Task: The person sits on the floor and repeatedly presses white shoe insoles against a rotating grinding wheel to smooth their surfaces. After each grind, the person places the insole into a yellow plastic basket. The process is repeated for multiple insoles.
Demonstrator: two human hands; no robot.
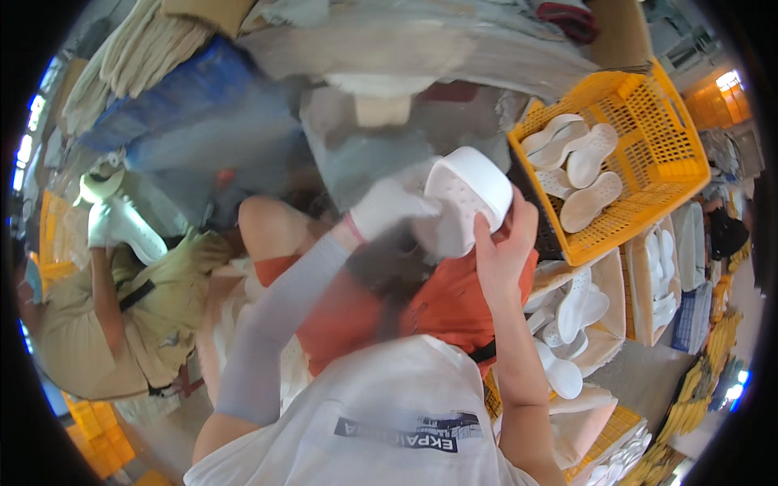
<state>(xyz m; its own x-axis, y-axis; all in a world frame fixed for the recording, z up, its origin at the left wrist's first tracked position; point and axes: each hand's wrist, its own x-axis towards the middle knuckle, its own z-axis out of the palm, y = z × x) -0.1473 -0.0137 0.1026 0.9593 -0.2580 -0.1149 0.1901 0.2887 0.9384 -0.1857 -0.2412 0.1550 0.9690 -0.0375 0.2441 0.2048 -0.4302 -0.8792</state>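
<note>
A white slide sandal [478,182] with a broad strap and small holes in its footbed is held above my lap, tilted. My bare right hand [509,247] grips its right side, the thumb lying against the footbed. On the other side my left hand [385,211], in a white glove, reaches to the sandal's left edge. Its fingertips are smeared by motion and overlap the sandal, so I cannot tell whether they grip it. The sandal's lower left part is blurred too.
A yellow crate [689,174] at the right holds several white soles. More white footwear parts fill a lined container [612,312] below it. A blue bin [194,81] stands far left. At the left sits another person [121,316], a gloved hand on a white sandal [146,239].
</note>
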